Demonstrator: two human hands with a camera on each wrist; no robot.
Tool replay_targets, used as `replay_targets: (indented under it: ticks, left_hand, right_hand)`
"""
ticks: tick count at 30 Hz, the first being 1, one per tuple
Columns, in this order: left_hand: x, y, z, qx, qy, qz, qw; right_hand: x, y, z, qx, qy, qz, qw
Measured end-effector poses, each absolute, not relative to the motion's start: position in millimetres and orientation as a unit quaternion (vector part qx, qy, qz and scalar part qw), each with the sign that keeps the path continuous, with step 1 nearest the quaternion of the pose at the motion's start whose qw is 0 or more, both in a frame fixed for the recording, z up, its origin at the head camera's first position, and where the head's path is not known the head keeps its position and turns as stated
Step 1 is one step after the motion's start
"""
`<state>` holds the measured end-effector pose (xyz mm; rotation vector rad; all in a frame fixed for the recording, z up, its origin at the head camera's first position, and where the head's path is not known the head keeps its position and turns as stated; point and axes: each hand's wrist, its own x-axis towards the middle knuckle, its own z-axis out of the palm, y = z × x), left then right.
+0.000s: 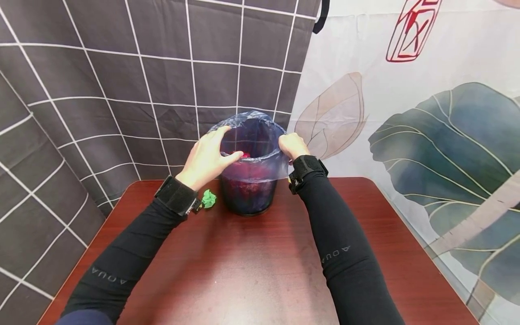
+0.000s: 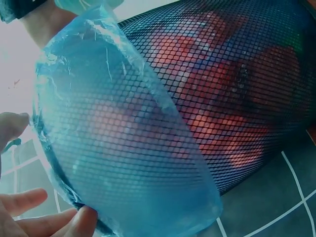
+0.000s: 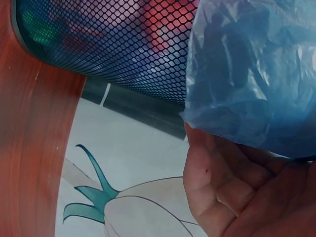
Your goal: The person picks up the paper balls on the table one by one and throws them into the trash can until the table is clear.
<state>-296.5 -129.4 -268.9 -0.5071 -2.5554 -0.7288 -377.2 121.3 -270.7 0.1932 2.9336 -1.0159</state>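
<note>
A dark mesh trash can (image 1: 248,201) stands at the far end of the table, with red crumpled things (image 2: 212,84) showing through its mesh. A translucent blue trash bag (image 1: 260,170) lines it and is folded down over the outside of the rim. At the left of the rim is my left hand (image 1: 205,155), thumb and fingers spread; its fingertips (image 2: 85,219) touch the bag's edge. My right hand (image 1: 293,145) grips the bag at the right of the rim, its fingers (image 3: 222,182) curled, partly hidden under the film.
A crumpled green paper ball (image 1: 209,199) lies on the reddish-brown table (image 1: 260,271), left of the can's base. Behind the table hang a dark grid-patterned cloth (image 1: 162,81) and a pale cloth with printed leaves (image 1: 430,135).
</note>
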Motion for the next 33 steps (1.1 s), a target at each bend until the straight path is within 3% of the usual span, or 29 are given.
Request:
replay_targets:
  ticks: [10,18,24,33]
  left_hand:
    - [-292,-144,-282,-0.139,-0.907,-0.291,0.27]
    - [-291,-172,-318,-0.081,-0.891,-0.329,0.304]
    - [-295,-192,-358,-0.06,-0.92,-0.305,0.239]
    - [-307,-204,-401,-0.107,-0.961,-0.232,0.109]
  right_hand:
    - [-375,120,-268,0.061,0.945,-0.321,0.014]
    - [-374,120,-269,0.063,0.947,-0.315,0.019]
    - [-373,119,-265,0.068,0.944,-0.324,0.021]
    - [-374,117,-267,0.066,0.941,-0.33,0.021]
